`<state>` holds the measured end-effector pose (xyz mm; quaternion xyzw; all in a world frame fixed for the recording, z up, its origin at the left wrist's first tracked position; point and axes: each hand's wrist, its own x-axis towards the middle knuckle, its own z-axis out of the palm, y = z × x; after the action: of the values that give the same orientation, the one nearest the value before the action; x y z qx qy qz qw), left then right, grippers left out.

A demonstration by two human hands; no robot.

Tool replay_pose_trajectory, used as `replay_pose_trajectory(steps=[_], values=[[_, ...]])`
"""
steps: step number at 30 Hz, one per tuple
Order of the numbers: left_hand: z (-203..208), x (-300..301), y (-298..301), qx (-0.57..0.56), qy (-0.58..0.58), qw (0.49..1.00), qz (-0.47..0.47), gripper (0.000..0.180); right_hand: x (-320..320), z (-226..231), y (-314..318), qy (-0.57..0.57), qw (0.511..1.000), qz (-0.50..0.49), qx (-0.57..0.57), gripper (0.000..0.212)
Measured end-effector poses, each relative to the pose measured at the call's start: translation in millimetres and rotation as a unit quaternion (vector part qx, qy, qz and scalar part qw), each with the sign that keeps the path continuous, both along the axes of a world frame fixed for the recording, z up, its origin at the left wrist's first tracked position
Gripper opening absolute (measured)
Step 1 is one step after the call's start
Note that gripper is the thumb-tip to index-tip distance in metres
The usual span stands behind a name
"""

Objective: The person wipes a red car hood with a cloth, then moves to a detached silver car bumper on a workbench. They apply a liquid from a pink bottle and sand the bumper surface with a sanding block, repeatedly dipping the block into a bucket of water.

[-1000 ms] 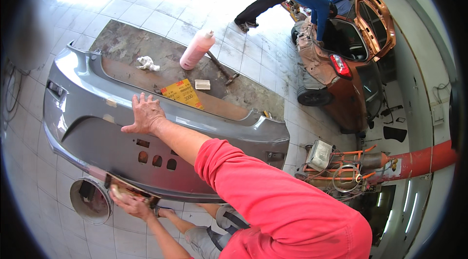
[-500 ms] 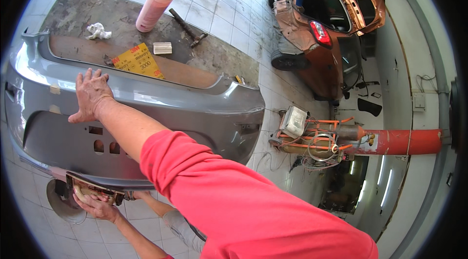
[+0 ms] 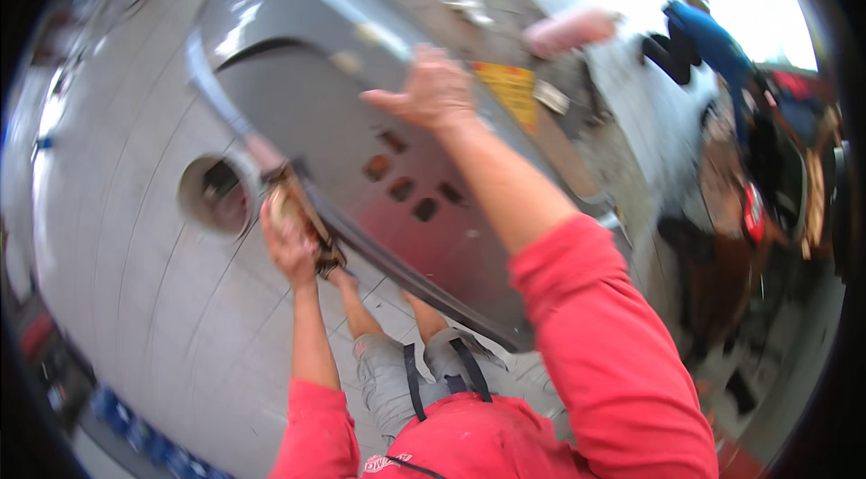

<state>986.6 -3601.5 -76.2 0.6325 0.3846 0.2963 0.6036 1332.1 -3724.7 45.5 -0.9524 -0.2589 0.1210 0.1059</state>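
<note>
A grey car bumper lies across the upper middle, with several small cut-outs in its panel. My left hand is wrapped round the cream grip of a long, flat brown hand tool, held against the bumper's near edge. The tool's exact kind is blurred. My right hand has its fingers spread, thumb out, resting over the bumper's face; motion blur hides how firmly it touches. A white bucket stands on the floor to the left of the tool.
Beyond the bumper lie a yellow abrasive-paper sheet, a pale block, a pink bottle and a crumpled white rag. A person in blue is by a brown car. Blue objects line the lower left.
The view has swung left, so the bumper appears tilted and shifted right, and the bucket and floor show more. My left hand still grips the tool; my right stays spread at the bumper.
</note>
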Motion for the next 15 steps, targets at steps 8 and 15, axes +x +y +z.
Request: replay_pose_trajectory(steps=[8, 15], values=[[41.9, 60.2, 113.1, -0.071, 0.018, 0.988, 0.134, 0.047, -8.0, 24.1, 23.5, -0.013, 0.997, 0.036, -0.064, 0.118], [41.0, 27.0, -23.5, 0.021, 0.063, 0.993, 0.096, 0.050, -2.8, 18.6, 8.2, -0.014, 0.997, 0.013, -0.070, 0.124]])
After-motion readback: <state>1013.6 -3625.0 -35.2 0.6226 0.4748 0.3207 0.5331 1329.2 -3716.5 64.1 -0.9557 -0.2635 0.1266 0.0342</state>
